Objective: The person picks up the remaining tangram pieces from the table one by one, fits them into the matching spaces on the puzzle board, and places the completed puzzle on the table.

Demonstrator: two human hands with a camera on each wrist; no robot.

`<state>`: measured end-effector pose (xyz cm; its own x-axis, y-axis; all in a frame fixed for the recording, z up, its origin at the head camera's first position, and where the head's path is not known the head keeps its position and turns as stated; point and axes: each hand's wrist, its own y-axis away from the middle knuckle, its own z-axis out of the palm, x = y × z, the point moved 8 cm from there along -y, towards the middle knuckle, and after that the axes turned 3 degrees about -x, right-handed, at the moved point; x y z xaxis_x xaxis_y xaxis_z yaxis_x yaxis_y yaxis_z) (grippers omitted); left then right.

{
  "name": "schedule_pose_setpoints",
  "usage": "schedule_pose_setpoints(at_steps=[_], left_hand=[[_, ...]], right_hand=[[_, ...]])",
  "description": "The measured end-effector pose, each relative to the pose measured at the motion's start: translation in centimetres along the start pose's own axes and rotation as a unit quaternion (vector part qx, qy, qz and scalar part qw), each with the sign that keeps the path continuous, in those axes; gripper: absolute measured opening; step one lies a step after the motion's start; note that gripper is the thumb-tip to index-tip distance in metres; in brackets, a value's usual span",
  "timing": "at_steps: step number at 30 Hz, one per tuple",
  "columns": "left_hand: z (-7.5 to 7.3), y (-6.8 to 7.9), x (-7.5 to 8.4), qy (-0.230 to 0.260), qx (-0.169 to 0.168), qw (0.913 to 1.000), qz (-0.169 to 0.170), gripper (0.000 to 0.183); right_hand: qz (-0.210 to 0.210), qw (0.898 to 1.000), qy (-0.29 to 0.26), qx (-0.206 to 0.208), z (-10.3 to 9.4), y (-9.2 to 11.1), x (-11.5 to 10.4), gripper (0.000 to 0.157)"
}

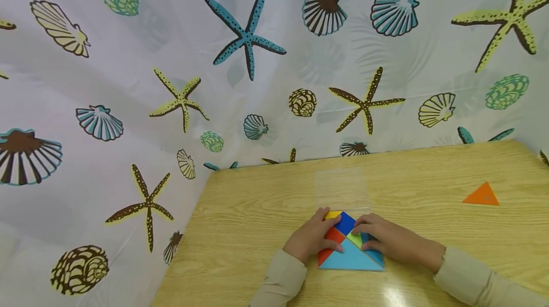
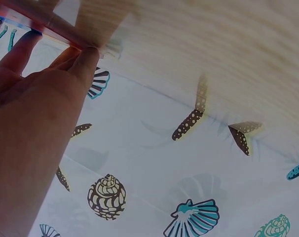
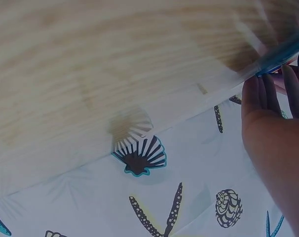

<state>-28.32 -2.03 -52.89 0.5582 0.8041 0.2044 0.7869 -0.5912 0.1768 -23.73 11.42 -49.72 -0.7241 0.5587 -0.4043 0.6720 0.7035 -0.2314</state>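
Flat coloured tangram pieces lie fitted together near the table's front. A light-blue triangle (image 1: 349, 258) forms the front edge, a red piece (image 1: 325, 255) the left. Behind them sit a dark-blue square (image 1: 345, 226) and a yellow piece (image 1: 332, 214); a green piece (image 1: 356, 239) and a blue piece (image 1: 375, 255) are on the right. My left hand (image 1: 310, 238) rests over the left side, its thumb reaching the light-blue triangle and a finger the square. My right hand (image 1: 388, 238) touches the right side with bent fingers, partly hiding the green and blue pieces.
Apart from the others, an orange triangle (image 1: 483, 194) lies at the table's right. Just behind the pieces is a transparent square sheet or tray (image 1: 341, 188). A white curtain (image 1: 274, 97) printed with shells and starfish borders the wooden table (image 1: 253, 211) at back and left.
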Motion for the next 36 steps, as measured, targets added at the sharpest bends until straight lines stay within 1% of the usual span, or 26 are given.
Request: schedule_pose_setpoints(at_steps=[7,13,19,22,24,26,29,33,36], left_hand=[[-0.3,-0.4,0.1,-0.006,0.001,1.0,0.007,0.08],[-0.3,-0.7,-0.1,-0.007,0.004,1.0,0.003,0.08],[0.4,-0.2,0.2,0.011,-0.011,0.9999,0.005,0.079],[0.6,0.1,0.4,0.008,-0.008,0.9999,0.01,0.079],[0.4,0.1,0.3,0.002,0.001,0.9999,0.011,0.079],[0.2,0.2,0.1,-0.005,0.008,0.9999,0.006,0.079],[0.0,0.2,-0.2,-0.006,0.011,0.9999,-0.004,0.079],[-0.1,0.3,-0.4,0.006,0.005,0.9999,-0.012,0.08],[0.0,0.3,-0.3,0.011,0.001,0.9999,-0.012,0.079]], right_hand=[[0.005,1.0,0.002,0.0,-0.1,0.0,0.1,0.026],[0.002,1.0,0.006,0.008,-0.3,-0.1,0.1,0.026],[-0.005,1.0,0.003,0.016,0.1,0.7,-0.4,0.025],[0.005,1.0,-0.001,0.017,0.2,1.0,-0.3,0.024],[0.02,1.0,-0.004,0.018,0.0,0.9,0.1,0.026],[0.046,0.999,-0.008,0.015,-0.4,0.8,0.7,0.028],[0.073,0.997,-0.013,0.02,-1.3,0.9,2.0,0.031],[0.102,0.993,-0.006,0.052,-3.0,2.1,4.1,0.027],[0.129,0.988,0.014,0.077,-4.3,3.6,6.2,0.026]])
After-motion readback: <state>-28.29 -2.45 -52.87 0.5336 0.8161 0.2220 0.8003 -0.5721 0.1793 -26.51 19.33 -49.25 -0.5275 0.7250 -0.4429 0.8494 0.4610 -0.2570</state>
